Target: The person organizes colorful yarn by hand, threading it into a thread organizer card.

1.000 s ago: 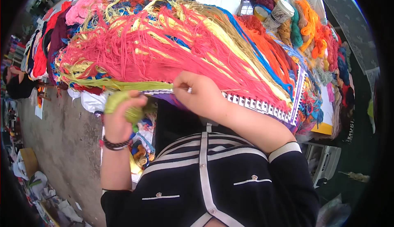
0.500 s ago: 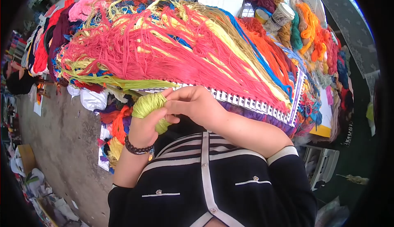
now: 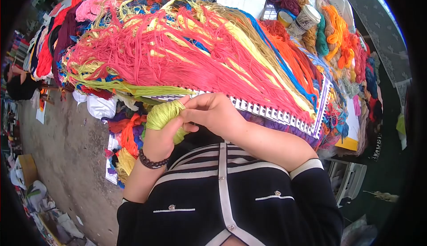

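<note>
the left hand point(image 3: 156, 140) is closed around a small skein of lime-green yarn point(image 3: 163, 114), holding it up just below the edge of the sample board point(image 3: 284, 117). the right hand point(image 3: 212, 112) pinches strands at the skein's top, fingertips together, probably to separate a length. pink yarn tassels point(image 3: 178, 54) fan out from the board's slots over the counter point(image 3: 351, 121), sorted by colour. a jar point(image 3: 305, 18) stands at the far side among orange skeins point(image 3: 340, 28).

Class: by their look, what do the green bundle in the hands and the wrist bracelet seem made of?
Green bundle: likely soft yarn or thread, matte, seen as many fine parallel strands. Bracelet on the left hand: dark round beads, slightly glossy; wood, stone or plastic cannot be told.
</note>
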`<state>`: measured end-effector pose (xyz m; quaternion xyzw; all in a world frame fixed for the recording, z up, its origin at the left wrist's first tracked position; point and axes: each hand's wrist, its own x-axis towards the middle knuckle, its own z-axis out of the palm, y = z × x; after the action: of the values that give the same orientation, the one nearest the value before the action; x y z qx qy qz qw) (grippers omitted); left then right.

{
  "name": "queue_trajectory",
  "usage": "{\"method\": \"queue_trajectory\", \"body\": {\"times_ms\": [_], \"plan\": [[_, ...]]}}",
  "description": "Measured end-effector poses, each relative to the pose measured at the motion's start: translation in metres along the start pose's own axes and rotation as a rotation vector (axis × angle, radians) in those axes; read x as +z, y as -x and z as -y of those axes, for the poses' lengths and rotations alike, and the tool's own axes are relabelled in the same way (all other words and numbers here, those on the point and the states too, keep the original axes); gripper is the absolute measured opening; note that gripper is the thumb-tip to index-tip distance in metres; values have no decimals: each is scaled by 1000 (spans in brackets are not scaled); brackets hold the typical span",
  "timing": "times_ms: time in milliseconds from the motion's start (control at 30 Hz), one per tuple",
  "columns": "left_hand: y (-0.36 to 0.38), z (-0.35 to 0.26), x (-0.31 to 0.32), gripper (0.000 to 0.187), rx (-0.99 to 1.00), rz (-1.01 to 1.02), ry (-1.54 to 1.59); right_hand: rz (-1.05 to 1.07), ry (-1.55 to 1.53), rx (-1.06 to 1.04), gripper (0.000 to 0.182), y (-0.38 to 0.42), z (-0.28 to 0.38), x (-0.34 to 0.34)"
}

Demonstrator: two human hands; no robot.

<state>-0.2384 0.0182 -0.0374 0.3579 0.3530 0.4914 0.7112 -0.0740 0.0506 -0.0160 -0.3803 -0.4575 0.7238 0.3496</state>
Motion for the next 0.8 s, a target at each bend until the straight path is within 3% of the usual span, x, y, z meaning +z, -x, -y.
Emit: {"method": "queue_trajectory", "body": {"times_ms": [100,167,233,267,300,333,433,467,533,567,667,700,733,800], "plan": [[-1,-2,10,35,16,-62,51,38,-39,71,7,-2,-6,-6],[-2,2,6,31,55,-66,56,-124,535,-411,5,-3,-9,-9],[-3,-2,3,21,86,-131,142,-123,584,-544,11,1,6,-24],[-2,5,-4,23,154,-158,0,-115,509,-530,9,4,9,-23],[5,-2,-21,29,21,-127,546,-43,-224,-173,11,21,45,-34],[10,-5,-40,32,32,-151,645,148,-459,-183,19,30,58,-60],[18,-3,-127,39,97,-216,860,42,-340,-402,14,84,135,-115],[23,0,-162,40,122,-277,804,-119,-311,-417,14,104,160,-138],[44,-1,-223,41,181,-358,692,-620,377,-614,13,143,200,-197],[53,-1,-239,42,214,-377,636,-879,462,-732,13,158,214,-231],[68,-21,-221,43,210,-590,579,-1312,284,-882,14,203,228,-315],[71,-24,-219,43,230,-670,501,-1329,200,-945,14,213,228,-335],[70,-31,-211,42,248,-857,281,-1328,201,-949,14,202,226,-310],[69,-37,-197,42,233,-905,189,-1554,705,-1020,15,175,210,-250]]}}
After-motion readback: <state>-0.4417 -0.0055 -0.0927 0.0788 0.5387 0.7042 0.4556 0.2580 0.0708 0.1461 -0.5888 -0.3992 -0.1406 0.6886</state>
